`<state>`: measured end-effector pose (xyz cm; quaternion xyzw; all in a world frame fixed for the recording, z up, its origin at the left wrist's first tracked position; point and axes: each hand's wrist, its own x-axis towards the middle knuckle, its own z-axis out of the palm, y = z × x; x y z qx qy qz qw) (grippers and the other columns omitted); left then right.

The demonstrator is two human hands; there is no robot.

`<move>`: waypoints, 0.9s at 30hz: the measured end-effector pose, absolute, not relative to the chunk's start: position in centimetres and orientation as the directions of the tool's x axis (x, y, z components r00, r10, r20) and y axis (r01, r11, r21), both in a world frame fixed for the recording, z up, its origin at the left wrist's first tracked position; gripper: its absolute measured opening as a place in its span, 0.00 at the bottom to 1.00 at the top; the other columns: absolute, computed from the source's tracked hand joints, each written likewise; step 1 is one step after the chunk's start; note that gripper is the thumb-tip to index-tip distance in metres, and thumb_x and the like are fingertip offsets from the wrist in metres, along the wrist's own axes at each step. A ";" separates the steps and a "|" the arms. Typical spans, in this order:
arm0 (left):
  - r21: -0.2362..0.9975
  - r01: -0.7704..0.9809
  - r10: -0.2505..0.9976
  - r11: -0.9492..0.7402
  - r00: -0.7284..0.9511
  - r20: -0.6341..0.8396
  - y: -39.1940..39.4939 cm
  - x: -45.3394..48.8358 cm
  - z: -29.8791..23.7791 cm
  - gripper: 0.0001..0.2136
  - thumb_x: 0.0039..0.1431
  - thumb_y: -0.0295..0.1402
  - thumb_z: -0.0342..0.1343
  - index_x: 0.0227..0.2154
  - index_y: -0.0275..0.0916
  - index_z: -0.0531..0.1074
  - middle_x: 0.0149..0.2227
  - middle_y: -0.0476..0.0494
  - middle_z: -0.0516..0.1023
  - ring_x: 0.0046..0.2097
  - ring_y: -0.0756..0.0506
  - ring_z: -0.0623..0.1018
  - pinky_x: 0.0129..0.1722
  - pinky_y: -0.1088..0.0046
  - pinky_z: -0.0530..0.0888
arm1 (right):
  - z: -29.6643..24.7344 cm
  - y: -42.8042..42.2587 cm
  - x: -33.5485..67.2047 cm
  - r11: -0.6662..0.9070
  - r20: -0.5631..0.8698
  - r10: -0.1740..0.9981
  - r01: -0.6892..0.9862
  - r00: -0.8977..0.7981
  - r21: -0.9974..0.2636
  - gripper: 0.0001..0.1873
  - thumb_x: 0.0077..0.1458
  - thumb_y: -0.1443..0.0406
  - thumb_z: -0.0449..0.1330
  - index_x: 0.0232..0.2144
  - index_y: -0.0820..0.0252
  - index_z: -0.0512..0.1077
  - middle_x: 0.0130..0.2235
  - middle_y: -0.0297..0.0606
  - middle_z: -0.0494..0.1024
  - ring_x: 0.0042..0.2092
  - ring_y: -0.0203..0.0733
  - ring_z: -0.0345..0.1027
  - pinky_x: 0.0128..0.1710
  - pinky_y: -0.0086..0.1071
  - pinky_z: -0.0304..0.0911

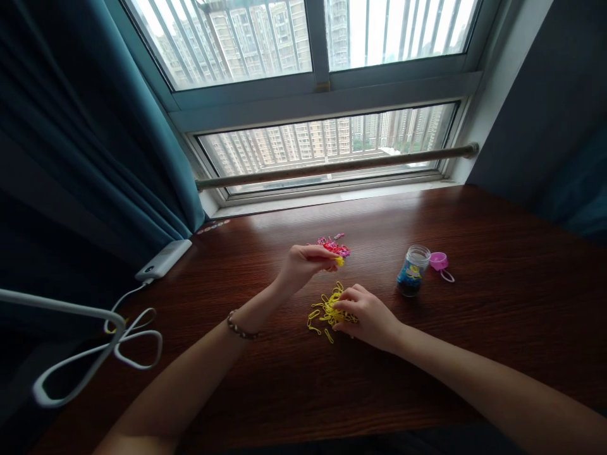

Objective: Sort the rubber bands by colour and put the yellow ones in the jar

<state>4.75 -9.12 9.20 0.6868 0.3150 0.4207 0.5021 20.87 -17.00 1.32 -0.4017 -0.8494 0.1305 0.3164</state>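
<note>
A small loose pile of yellow pin-shaped clips [327,309] lies on the dark wooden table, looped and thin like safety pins. My right hand [367,313] rests at the pile's right side, thumb and fingers bent down onto the clips; what exactly they pinch is partly hidden. My left hand [308,264] hovers farther back, its fingers pinched on a small yellow clip [339,260]. Just beyond it lies a heap of pink and red clips [334,245], partly covered by that hand.
Right of the hands stands a clear open jar [411,272] with a blue label and dark contents. Its pink lid [439,261] with a loop lies beside it. A white power bank [164,260] with a cable [142,338] is at left, near a blue curtain [156,158]. A window is behind.
</note>
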 end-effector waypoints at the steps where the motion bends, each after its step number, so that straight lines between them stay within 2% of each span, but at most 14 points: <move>1: 0.949 0.005 0.837 -0.316 0.473 0.276 -8.5 5.5 9.8 0.09 0.41 0.33 0.64 0.27 0.33 0.77 0.27 0.42 0.78 0.28 0.47 0.76 0.30 0.72 0.74 | 1.2 -17.0 20.8 0.648 0.428 0.761 0.596 -0.488 -0.473 0.11 0.49 0.60 0.61 0.36 0.57 0.72 0.36 0.39 0.72 0.39 0.41 0.61 0.38 0.34 0.63; 4: 0.937 -0.004 0.779 -0.350 0.554 0.294 -6.6 8.3 11.5 0.10 0.38 0.33 0.65 0.25 0.32 0.77 0.26 0.41 0.78 0.28 0.47 0.77 0.31 0.72 0.75 | 1.0 -17.0 20.7 0.650 0.416 0.760 0.591 -0.500 -0.477 0.08 0.50 0.62 0.60 0.34 0.56 0.73 0.34 0.38 0.71 0.39 0.41 0.60 0.38 0.33 0.62; 8: 0.935 -0.060 0.648 -0.349 0.706 0.287 -5.3 12.1 13.5 0.11 0.37 0.34 0.66 0.24 0.31 0.77 0.24 0.41 0.77 0.26 0.48 0.76 0.29 0.72 0.74 | 0.9 -17.0 20.7 0.635 0.398 0.772 0.603 -0.495 -0.482 0.08 0.50 0.61 0.59 0.34 0.56 0.72 0.35 0.37 0.71 0.39 0.40 0.60 0.39 0.32 0.61; 11: 0.920 -0.089 0.538 -0.382 0.788 0.300 -5.2 14.5 14.4 0.11 0.39 0.34 0.65 0.26 0.32 0.77 0.26 0.40 0.78 0.27 0.47 0.76 0.30 0.72 0.74 | 0.9 -16.9 20.7 0.633 0.396 0.774 0.606 -0.494 -0.481 0.08 0.50 0.60 0.59 0.33 0.57 0.72 0.35 0.37 0.71 0.39 0.40 0.60 0.39 0.32 0.61; 15: 0.898 -0.073 0.360 -0.433 0.900 0.247 -5.1 16.8 14.6 0.09 0.43 0.32 0.62 0.29 0.32 0.78 0.30 0.39 0.78 0.30 0.46 0.77 0.32 0.72 0.74 | 0.9 -16.9 20.7 0.633 0.395 0.774 0.608 -0.495 -0.479 0.07 0.50 0.61 0.59 0.32 0.57 0.72 0.35 0.37 0.70 0.39 0.40 0.60 0.38 0.32 0.60; 20: 0.849 -0.088 0.209 -0.521 0.951 0.227 -5.2 18.3 14.5 0.06 0.45 0.29 0.61 0.28 0.33 0.78 0.30 0.40 0.77 0.30 0.47 0.76 0.31 0.75 0.73 | 1.0 -16.9 20.7 0.625 0.389 0.780 0.604 -0.490 -0.494 0.07 0.50 0.61 0.59 0.32 0.57 0.71 0.34 0.37 0.70 0.38 0.40 0.60 0.38 0.31 0.60; 23: 0.810 -0.094 0.167 -0.579 0.959 0.231 -5.3 18.6 14.6 0.06 0.45 0.28 0.60 0.28 0.33 0.78 0.31 0.40 0.78 0.31 0.47 0.76 0.30 0.75 0.72 | 1.1 -16.9 20.6 0.625 0.387 0.780 0.604 -0.491 -0.494 0.07 0.50 0.61 0.59 0.32 0.57 0.71 0.34 0.37 0.70 0.38 0.39 0.60 0.38 0.31 0.60; 27: 0.758 -0.066 0.192 -0.649 0.950 0.247 -5.4 18.7 14.5 0.07 0.44 0.25 0.60 0.29 0.34 0.78 0.30 0.42 0.78 0.29 0.50 0.74 0.29 0.78 0.70 | 1.1 -16.9 20.7 0.627 0.390 0.779 0.604 -0.491 -0.492 0.06 0.51 0.61 0.59 0.31 0.57 0.71 0.34 0.36 0.70 0.39 0.39 0.61 0.38 0.31 0.60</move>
